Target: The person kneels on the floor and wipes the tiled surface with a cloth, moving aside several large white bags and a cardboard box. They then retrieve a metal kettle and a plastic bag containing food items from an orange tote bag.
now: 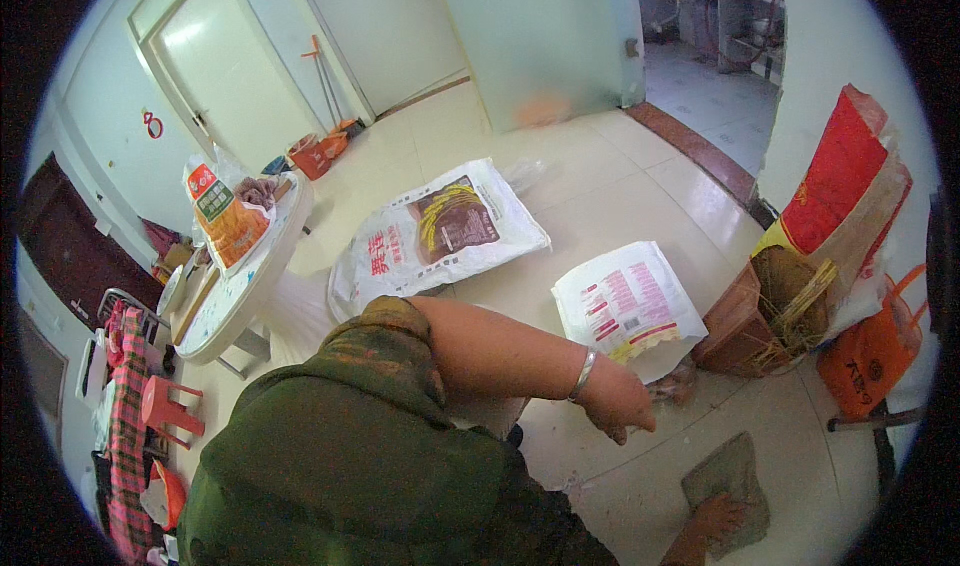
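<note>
My left hand (619,408), with a silver bracelet at its wrist, hangs above the tiled floor. Its fingers are loosely bent and partly apart, with nothing seen in them. Lower right, my right hand (720,517) lies spread on a grey-green cloth (731,465) that rests flat on the floor. Beyond the left hand is a white printed sack (619,299) with its mouth turned towards me. A larger white woven sack with a brown printed panel (450,228) lies flat farther off. My green sleeve and shoulder hide part of the floor.
At the right, a brown bin (739,326) holding straw stands beside a red sack (836,168) and an orange bag (874,348). A white table (255,296) carries a printed bag (225,213). A red stool (169,408) stands left, and a dustpan (334,146) near the doors.
</note>
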Action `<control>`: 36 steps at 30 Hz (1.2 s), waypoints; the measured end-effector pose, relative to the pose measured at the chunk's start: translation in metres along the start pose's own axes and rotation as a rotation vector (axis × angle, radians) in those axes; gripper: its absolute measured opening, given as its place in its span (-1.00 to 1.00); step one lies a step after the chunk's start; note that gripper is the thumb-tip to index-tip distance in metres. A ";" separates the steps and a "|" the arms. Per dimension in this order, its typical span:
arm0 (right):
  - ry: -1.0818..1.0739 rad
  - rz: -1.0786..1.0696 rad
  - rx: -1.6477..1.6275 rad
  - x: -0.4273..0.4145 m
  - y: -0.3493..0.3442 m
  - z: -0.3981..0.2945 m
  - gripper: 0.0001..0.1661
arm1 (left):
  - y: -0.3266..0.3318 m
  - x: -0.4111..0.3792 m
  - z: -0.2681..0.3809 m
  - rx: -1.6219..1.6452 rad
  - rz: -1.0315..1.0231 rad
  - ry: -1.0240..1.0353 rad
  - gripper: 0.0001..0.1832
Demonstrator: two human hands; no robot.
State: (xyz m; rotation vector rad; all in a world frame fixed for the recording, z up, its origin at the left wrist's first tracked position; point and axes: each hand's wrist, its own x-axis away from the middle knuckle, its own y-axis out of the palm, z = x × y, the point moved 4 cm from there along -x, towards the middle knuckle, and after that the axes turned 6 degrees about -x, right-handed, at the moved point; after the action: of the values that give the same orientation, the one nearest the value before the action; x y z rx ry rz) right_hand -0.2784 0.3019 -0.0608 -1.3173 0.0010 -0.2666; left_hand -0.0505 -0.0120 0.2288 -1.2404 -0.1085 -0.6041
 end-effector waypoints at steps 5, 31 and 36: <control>-0.101 -0.055 0.071 -0.030 0.040 0.001 -0.15 | -0.011 -0.001 0.002 -0.043 -0.078 0.001 -0.41; -0.038 0.308 -0.376 -0.042 0.044 -0.014 -0.18 | -0.019 0.013 0.011 -0.004 0.023 0.073 -0.42; 0.008 0.372 -0.402 -0.041 0.065 -0.005 -0.22 | -0.026 0.005 0.028 -0.028 0.009 0.080 -0.46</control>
State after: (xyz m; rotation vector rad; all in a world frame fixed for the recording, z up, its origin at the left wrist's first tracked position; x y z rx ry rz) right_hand -0.3069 0.3196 -0.1300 -1.6831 0.3184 0.0510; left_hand -0.0517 0.0063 0.2622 -1.2415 -0.0279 -0.6479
